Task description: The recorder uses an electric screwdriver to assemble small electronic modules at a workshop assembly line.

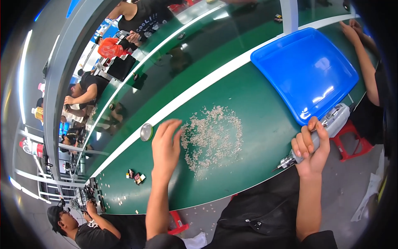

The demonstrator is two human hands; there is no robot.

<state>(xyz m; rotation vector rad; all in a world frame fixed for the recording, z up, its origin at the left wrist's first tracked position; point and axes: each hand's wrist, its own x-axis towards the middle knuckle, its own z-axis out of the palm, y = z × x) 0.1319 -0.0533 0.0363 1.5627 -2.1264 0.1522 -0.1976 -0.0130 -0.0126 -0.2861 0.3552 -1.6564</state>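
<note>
My right hand (311, 147) is wrapped round a grey electric drill (336, 118). Its metal chuck and thin bit point down to the left, over the near edge of the green table (257, 120). Above the table, my left hand (166, 143) has its fingers bent and its thumb apart, with nothing visible in it. Just right of those fingers lies a spread of many tiny pale pieces (213, 137). A small round tin (146, 132) with a greenish rim stands on the table's far side, left of my left hand.
A blue tray (304, 70) sits at the table's right end. Small dark and pale blocks (135, 177) lie at the left. A metal post (289, 16) rises behind the tray. Other people work at the left, far side and right. A red stool (351, 141) stands at the right.
</note>
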